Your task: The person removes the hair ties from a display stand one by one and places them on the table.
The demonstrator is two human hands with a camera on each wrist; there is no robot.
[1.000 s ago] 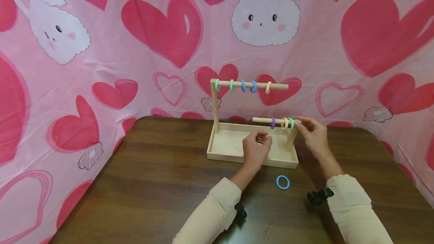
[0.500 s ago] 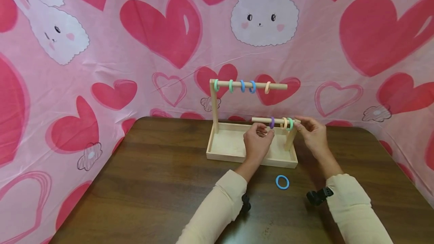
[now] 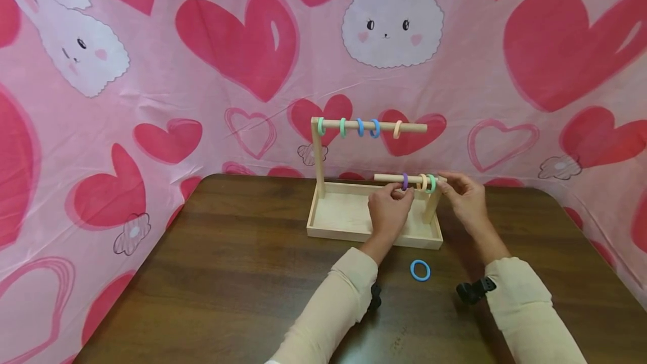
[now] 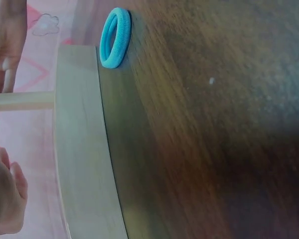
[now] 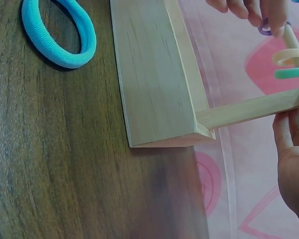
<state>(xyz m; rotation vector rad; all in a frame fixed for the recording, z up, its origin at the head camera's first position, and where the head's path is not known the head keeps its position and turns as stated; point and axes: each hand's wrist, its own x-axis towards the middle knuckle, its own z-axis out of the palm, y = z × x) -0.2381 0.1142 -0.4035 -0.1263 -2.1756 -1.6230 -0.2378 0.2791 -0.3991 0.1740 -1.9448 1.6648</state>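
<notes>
My left hand (image 3: 390, 212) pinches the purple hair tie (image 3: 405, 181) on the lower rod (image 3: 386, 178) of a wooden stand; in the right wrist view its fingertips surround that purple loop. Peach (image 3: 423, 182) and green (image 3: 431, 183) hair ties hang beside it, nearer the post. My right hand (image 3: 466, 198) grips the top of the short post (image 3: 432, 206), where the lower rod joins. On the upper rod (image 3: 417, 127) hang two green ties, two blue ones and a peach tie (image 3: 397, 130). A loose blue hair tie (image 4: 115, 38) lies on the table before the stand.
The stand's shallow wooden tray (image 3: 349, 235) sits near the table's back edge, with a tall post (image 3: 318, 162) at its left. Behind hangs a pink cloth (image 3: 242, 156) printed with hearts and rabbits. Brown tabletop (image 3: 227, 274) extends to both sides.
My left hand has moved up and right from above the tray to the purple hair tie. My right hand has kept its grip on the post. The loose blue tie has not moved.
</notes>
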